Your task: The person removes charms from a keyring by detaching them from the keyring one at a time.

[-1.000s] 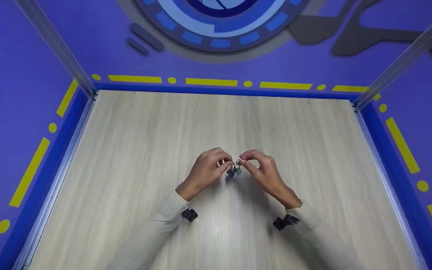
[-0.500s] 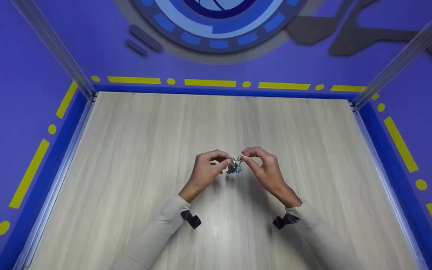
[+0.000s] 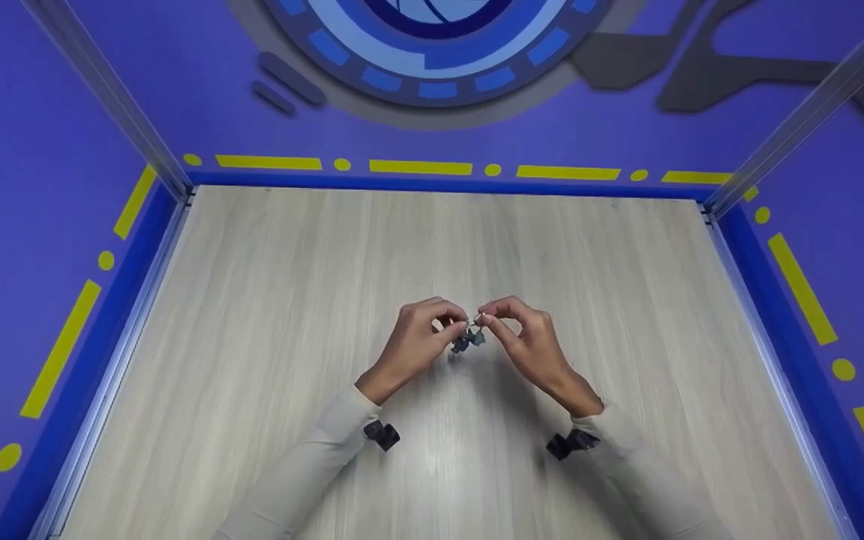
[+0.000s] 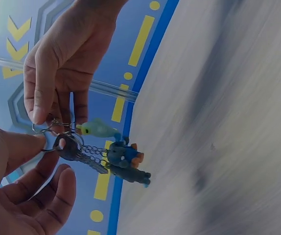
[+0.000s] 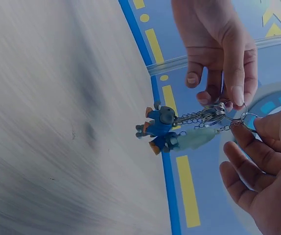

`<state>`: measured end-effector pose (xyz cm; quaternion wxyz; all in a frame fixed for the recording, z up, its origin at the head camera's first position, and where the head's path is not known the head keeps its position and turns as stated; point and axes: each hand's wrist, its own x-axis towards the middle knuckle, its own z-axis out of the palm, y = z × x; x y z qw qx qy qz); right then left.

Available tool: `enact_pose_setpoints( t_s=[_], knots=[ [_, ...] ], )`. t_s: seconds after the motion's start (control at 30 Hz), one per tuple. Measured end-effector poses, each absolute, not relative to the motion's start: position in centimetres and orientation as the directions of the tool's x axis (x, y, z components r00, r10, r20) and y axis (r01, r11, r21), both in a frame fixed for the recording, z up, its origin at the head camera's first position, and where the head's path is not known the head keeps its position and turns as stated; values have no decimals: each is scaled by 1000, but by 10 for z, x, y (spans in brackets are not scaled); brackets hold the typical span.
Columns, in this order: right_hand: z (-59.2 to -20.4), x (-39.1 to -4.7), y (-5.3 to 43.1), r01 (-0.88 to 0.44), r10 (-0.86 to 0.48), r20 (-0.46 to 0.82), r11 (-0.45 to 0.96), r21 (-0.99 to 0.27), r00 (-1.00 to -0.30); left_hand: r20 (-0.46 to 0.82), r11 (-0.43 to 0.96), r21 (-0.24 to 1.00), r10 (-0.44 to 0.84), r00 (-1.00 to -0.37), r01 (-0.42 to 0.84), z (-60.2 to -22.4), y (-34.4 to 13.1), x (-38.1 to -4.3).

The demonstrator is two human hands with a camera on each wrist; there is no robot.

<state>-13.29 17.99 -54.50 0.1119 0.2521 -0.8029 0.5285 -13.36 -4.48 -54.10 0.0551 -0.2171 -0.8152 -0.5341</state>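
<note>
Above the table, both hands hold one bunch of linked key rings (image 5: pixel 214 115) between them. My left hand (image 3: pixel 418 335) pinches a ring between thumb and finger, beside a metal key (image 4: pixel 69 148). With thumb and index fingertip, my right hand (image 3: pixel 528 341) grips another ring (image 5: pixel 248 122) linked to the bunch. From short chains hang a pale green charm (image 4: pixel 99 129), a grey-blue figure charm with orange feet (image 4: pixel 123 154) and a darker figure charm (image 4: pixel 129 174). In the head view the charms (image 3: pixel 466 341) dangle in the gap between the hands.
A light wood-grain table (image 3: pixel 289 247) lies below the hands. Blue walls (image 3: pixel 432 139) with yellow markings and metal corner posts (image 3: pixel 113 97) close it in at the back and both sides. A dark camera sits on each wrist.
My left hand first drew slightly left, spreading the rings, then came back toward the right hand. The charms swung below, and the right hand shifted only a little.
</note>
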Motion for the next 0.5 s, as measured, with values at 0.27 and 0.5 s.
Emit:
enact_pose_setpoints(
  t_s=[0.27,0.5],
  knots=[
    [-544,-134,180,-590,-310,505,348,-728,-806,374,392,784,319,-871,480,-534,-42,-133],
    [-544,-137,182,-674,-358,572,420,-607,-738,383,340,818,279,-881,464,-533,-39,-134]
  ],
)
